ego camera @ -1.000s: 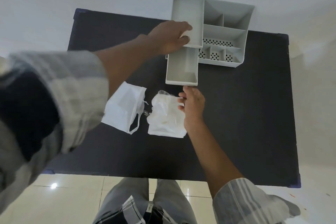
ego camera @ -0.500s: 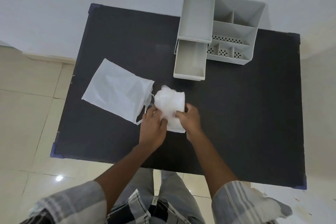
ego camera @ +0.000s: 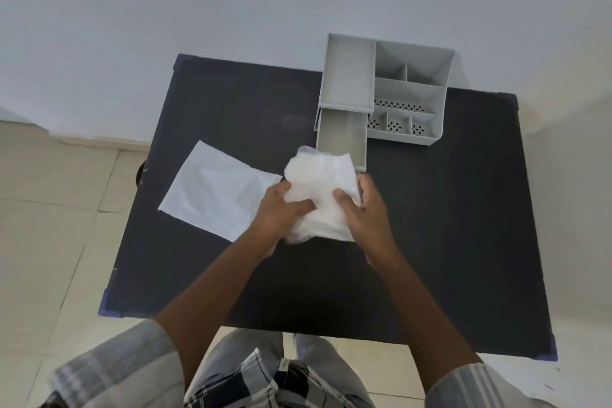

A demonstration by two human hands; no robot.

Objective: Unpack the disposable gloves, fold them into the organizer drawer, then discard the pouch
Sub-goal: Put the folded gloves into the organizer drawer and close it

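Head view: both hands, left hand (ego camera: 281, 212) & right hand (ego camera: 362, 209), fingers clamped round the gloves (ego camera: 323, 182) wad, just in front of the open drawer (ego camera: 342, 139). Looks light, soft, slippery; best gripped at the sides. Pouch (ego camera: 215, 189) lies left, flat.

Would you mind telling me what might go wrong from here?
The gloves are a loose bundle wider than the open drawer, so edges may spill over its rim. Pushing them in might slide the light organizer back. The empty pouch lies near the table edge and could slip off.
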